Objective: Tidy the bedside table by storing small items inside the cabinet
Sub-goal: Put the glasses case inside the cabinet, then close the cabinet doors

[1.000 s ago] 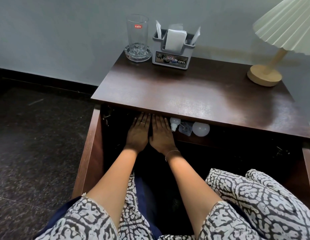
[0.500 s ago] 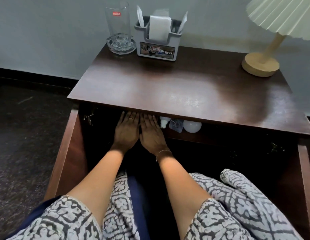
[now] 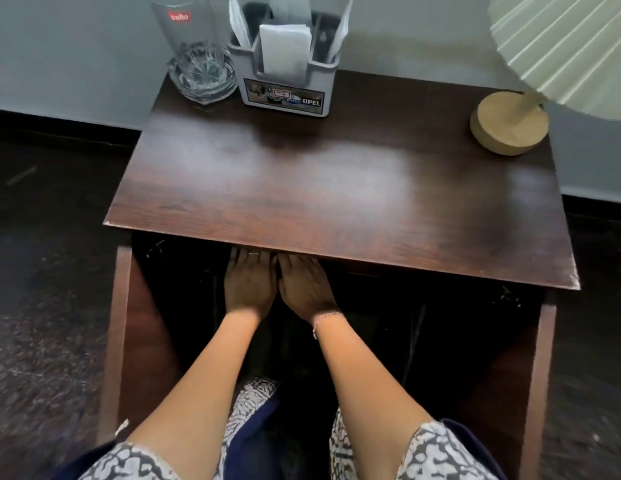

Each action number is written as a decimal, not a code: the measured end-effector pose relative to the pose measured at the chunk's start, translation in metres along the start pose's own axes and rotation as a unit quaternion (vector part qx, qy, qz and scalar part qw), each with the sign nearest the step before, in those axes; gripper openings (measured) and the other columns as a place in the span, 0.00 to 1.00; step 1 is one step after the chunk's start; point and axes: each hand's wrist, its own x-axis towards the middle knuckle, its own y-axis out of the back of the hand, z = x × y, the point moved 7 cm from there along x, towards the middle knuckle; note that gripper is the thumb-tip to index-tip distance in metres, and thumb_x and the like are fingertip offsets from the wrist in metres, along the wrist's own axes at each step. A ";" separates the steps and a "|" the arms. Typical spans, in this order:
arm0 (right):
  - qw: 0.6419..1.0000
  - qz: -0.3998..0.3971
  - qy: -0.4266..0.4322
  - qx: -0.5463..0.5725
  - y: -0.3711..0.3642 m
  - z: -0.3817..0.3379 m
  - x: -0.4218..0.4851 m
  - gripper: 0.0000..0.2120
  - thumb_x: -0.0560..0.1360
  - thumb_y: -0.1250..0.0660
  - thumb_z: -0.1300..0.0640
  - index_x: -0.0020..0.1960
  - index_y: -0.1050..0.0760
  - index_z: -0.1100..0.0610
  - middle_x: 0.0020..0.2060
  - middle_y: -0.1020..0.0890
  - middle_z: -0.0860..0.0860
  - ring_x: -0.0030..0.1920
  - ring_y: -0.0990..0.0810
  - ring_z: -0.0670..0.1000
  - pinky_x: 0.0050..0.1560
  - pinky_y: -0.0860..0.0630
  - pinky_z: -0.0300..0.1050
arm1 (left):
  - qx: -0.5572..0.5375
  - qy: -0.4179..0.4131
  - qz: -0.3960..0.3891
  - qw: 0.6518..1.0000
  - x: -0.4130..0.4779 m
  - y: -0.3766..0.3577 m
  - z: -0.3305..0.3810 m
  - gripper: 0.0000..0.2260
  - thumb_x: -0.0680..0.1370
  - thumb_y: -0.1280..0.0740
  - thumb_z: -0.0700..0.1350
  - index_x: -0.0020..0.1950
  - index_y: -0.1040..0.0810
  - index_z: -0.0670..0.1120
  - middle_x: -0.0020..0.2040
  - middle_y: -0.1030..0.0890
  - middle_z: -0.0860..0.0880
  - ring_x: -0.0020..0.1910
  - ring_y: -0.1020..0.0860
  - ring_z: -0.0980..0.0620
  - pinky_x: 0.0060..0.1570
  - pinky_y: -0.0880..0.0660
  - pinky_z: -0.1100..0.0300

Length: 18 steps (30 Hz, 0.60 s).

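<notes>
Both hands, left (image 3: 248, 289) and right (image 3: 304, 289), reach flat into the open cabinet (image 3: 116, 341) under the counter (image 3: 337, 202); fingertips hidden, grip unclear. Stored items out of sight. Next: withdraw, shut doors.

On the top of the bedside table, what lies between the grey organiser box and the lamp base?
Nothing: in the head view, the dark tabletop is bare between the grey organiser box and the round wooden lamp base.

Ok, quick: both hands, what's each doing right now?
Left hand: flat, palm down inside the cabinet, fingertips hidden; holding nothing visible.
Right hand: the same, beside it.
</notes>
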 end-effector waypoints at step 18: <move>0.995 -0.041 -0.057 -0.065 0.135 -0.051 -0.189 0.34 0.76 0.48 0.58 0.75 0.64 0.61 0.76 0.63 0.56 0.76 0.64 0.53 0.76 0.59 0.48 | 0.019 -0.021 -0.148 0.989 -0.131 0.178 0.027 0.26 0.82 0.52 0.49 0.76 0.56 0.42 0.78 0.53 0.45 0.77 0.54 0.50 0.74 0.51 0.53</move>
